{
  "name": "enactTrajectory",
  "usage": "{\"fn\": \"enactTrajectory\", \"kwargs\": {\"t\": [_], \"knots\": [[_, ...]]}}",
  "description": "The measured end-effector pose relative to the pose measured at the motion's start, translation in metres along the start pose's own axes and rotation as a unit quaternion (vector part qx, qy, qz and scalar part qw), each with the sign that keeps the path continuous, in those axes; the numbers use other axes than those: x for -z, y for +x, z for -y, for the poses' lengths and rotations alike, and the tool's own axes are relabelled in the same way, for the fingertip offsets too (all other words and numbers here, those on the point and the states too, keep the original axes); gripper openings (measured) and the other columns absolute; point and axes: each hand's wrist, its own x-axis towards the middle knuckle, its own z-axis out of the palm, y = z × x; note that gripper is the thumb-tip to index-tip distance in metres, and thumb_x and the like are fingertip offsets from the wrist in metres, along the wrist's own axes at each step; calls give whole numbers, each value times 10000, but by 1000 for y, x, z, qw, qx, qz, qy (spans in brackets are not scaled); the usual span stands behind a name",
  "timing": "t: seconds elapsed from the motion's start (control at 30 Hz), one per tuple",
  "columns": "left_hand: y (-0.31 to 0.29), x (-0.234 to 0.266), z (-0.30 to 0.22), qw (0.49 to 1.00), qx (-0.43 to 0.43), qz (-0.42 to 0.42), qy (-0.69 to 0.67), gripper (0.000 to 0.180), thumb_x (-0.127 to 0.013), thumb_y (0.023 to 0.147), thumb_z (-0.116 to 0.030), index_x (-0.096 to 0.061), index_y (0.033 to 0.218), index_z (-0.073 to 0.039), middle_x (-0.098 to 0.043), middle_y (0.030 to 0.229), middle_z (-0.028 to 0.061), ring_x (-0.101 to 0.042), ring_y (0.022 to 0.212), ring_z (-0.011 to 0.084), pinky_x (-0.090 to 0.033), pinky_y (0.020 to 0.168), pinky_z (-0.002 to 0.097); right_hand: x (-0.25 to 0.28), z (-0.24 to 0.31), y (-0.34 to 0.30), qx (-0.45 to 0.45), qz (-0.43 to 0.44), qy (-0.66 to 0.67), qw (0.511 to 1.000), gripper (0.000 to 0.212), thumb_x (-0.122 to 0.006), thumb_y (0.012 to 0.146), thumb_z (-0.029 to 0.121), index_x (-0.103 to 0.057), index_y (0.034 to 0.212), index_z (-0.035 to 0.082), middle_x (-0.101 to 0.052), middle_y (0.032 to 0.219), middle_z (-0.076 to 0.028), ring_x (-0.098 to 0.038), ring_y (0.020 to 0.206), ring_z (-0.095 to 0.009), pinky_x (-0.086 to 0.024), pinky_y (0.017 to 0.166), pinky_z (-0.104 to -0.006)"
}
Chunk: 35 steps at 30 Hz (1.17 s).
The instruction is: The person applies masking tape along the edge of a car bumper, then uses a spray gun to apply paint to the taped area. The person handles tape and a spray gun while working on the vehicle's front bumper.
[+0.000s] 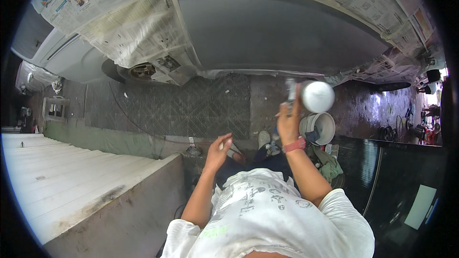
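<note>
My right hand [289,124], with a red watch [294,144] on its wrist, is closed round a spray gun [290,90]. The gun carries a round white cup [318,97] and is slightly smeared by motion. It is in front of a car's smooth grey panel [272,28], at the panel's lower right and apart from it. My left hand [220,149] hangs low in front of my body, fingers loosely bent and slightly apart. Nothing can be made out in it. Newspaper masking [129,28] borders the grey panel on its left, top and right.
A white bucket [326,129] with a dark cloth stands on the floor by my right forearm. A thin hose [129,117] crosses the dark patterned mat [181,105]. At lower left is a pale ridged panel [71,177]; a glossy black surface [397,177] lies at right.
</note>
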Motion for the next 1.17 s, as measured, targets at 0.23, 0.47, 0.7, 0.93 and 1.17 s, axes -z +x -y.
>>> {"fn": "enactTrajectory", "kwargs": {"t": [0.23, 0.47, 0.7, 0.93, 1.17], "knots": [[-11, -21, -43, 982, -150, -110, -10, 480, -724, 964, -125, -622, 1389, 73, -727, 1227, 164, -645, 1224, 216, -511, 1051, 333, -82, 36, -25, 132, 467, 10, 875, 960, -629, 969, 720, -433, 1566, -6, -442, 1545, -381, -399, 1471, -550, -386, 1211, -556], [-52, -10, -12, 924, -87, -346, -140, 275, -578, 1096, -168, -638, 1250, 52, -681, 1197, 108, -646, 1033, 170, -530, 912, 338, -112, 96, -20, 250, 655, 38, 712, 1142, -490, 931, 872, -376, 1613, -38, -353, 1636, -380, -268, 1558, -563, -323, 1273, -549], [-96, -15, -53, 869, -180, -427, -171, 392, -572, 1144, -360, -607, 1278, 7, -685, 1220, 97, -652, 1131, 193, -536, 976, 365, -51, -15, -16, 176, 630, 66, 754, 1040, -628, 936, 774, -442, 1601, -4, -487, 1584, -299, -471, 1481, -452, -431, 1195, -500], [-116, -18, -105, 814, -162, -524, -193, 452, -604, 1109, -459, -603, 1245, -28, -670, 1191, 96, -644, 1145, 212, -500, 1037, 399, -11, -74, -31, 124, 693, 110, 701, 880, -653, 945, 738, -547, 1541, 99, -706, 1331, -246, -659, 1263, -438, -510, 1080, -498], [-118, 1, -115, 759, -189, -586, -211, 443, -609, 1097, -483, -640, 1207, -55, -685, 1224, 85, -655, 1176, 226, -482, 1096, 431, 5, -49, -1, 56, 732, 139, 664, 785, -672, 961, 684, -574, 1512, 134, -748, 1214, -266, -712, 1177, -398, -521, 1041, -507]]}}
